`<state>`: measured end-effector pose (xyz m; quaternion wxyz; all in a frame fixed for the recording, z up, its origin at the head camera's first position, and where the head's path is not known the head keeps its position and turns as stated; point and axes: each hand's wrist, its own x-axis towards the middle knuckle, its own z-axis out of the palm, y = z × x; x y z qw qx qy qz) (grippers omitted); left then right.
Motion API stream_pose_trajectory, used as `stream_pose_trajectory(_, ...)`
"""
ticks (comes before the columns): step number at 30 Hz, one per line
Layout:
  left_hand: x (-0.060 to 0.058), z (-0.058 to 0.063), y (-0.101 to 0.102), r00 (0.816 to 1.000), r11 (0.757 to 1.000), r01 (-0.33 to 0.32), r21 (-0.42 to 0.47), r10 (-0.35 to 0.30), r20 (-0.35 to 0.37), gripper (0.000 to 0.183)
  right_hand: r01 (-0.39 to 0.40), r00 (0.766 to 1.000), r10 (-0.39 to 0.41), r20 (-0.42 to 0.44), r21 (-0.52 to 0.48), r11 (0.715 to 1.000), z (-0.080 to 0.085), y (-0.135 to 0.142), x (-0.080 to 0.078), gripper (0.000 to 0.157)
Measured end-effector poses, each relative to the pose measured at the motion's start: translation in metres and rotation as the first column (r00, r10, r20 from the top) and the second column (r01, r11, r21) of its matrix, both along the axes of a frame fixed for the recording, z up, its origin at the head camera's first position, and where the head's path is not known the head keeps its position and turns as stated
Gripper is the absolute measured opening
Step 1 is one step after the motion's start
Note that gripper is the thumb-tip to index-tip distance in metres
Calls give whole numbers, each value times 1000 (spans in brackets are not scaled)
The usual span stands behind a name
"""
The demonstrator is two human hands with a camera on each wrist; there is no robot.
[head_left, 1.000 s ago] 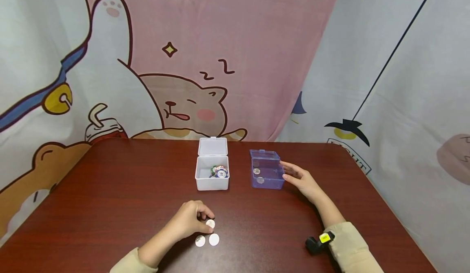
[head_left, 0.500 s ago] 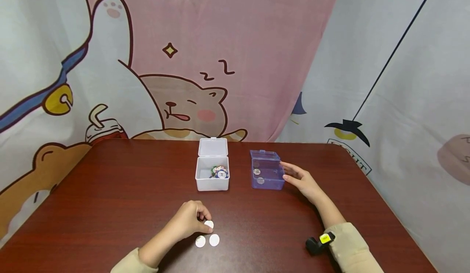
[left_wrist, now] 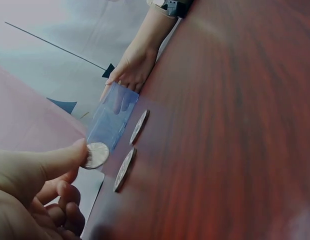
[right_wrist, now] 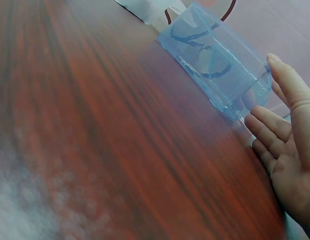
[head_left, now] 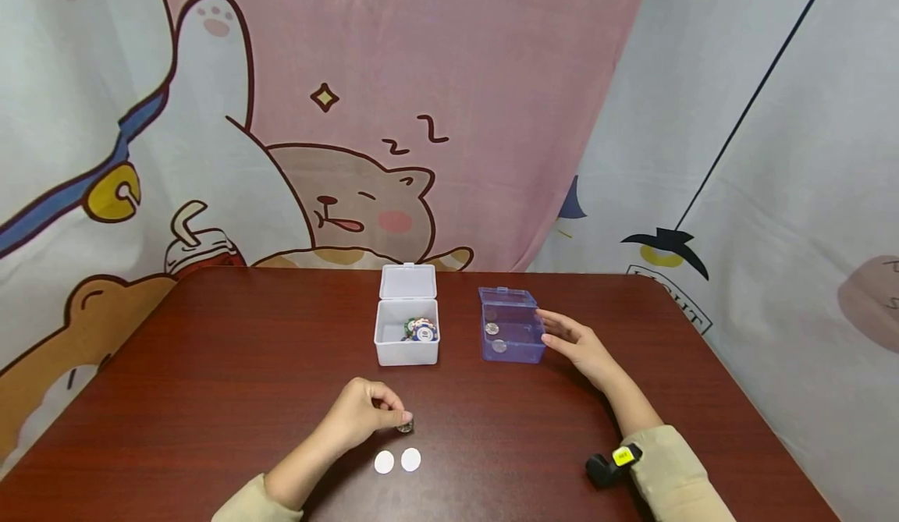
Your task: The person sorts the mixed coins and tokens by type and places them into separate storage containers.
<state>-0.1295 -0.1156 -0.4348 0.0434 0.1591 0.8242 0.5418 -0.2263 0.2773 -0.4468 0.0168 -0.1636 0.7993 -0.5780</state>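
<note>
My left hand (head_left: 360, 416) pinches a silver coin (left_wrist: 96, 155) between thumb and forefinger, low over the table. Two more coins lie flat just in front of that hand: one coin (head_left: 384, 462) to the left, another coin (head_left: 410, 459) beside it. On the right, a see-through purple-blue box (head_left: 518, 352) stands with its lid tipped back and a few coins (head_left: 492, 328) inside. My right hand (head_left: 583, 353) touches that box's right side, its fingers fairly straight. In the right wrist view, thumb and fingertips (right_wrist: 273, 58) are at the box's end.
A white box (head_left: 407, 355) with its lid up stands left of the purple-blue one, holding several poker chips (head_left: 423, 330). A dark reddish-brown table (head_left: 211, 366) carries everything. Behind its far edge hangs a cartoon-printed curtain (head_left: 520, 101). A black device (head_left: 602, 470) is on my right wrist.
The coin at my left fingertips has gone from lying flat to being tilted up in a pinch, and the left hand has risen slightly. The right hand stays at the box.
</note>
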Motion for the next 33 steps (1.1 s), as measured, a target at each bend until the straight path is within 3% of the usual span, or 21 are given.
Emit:
stream_pose_trajectory(4, 2, 5, 6, 999, 993, -19, 114, 13, 50, 15, -15, 1000, 15, 0, -8, 1000, 12, -5, 7, 48)
stream_pose_trajectory(8, 4, 9, 14, 998, 989, -40, 145, 33, 47, 15, -13, 1000, 13, 1, -7, 1000, 9, -4, 6, 48)
stream_pose_trajectory(17, 9, 16, 30, 997, 987, -69, 144, 63, 44, 11, -16, 999, 15, -29, -26, 1000, -11, 4, -4, 48)
stream_pose_trajectory(22, 11, 24, 40, 996, 986, -89, 138, 87, 20, 10, -13, 999, 11, -37, -31, 999, -11, 4, -5, 48)
stream_pose_trajectory(26, 8, 19, 46, 997, 984, -78, 157, 77, 9, 10, -12, 999, 11, -39, -22, 1000, -9, 4, -5, 48)
stream_pose_trajectory(33, 7, 26, 58, 997, 985, -62, 159, 69, -39, 10, -23, 999, 22, -29, -26, 999, -6, 1, -4, 48)
